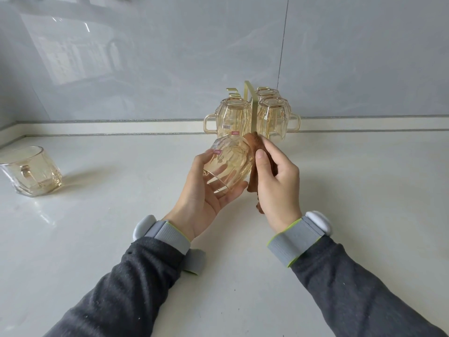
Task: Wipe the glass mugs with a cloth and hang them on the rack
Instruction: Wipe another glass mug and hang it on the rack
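**Mug in my hands, cloth on its flank, rack dead ahead**

Pale countertop [340, 181] runs under both my arms to a grey wall. The gold rack [254, 110] stands at the back edge, directly beyond my hands. Three amber glass mugs hang on it upside down: one left of the post [234, 117], one right [273, 115], and one behind that [267, 91]. Bare hooks [233, 91] show at the rack's upper left. By my guess that is where this mug goes, and my left hand is the nearer one.

Another mug [34, 171] sits upright, well away at the far left, not yet wiped as far as I can judge.

The mug I'm wiping [230, 164] is off the counter, tilted, with its base pointing away toward the rack and its mouth toward my left palm. My left hand [206, 198] is clasped round it, thumb on top and fingers underneath. My right hand [279, 183] is closed on the brown cloth [255, 147] and presses it against the mug's right side. I cannot see the handle.

The hung left mug carries a barcode sticker [227, 127]. A pinkish label [218, 152] sits on the one I hold. The print on both is too small to read.
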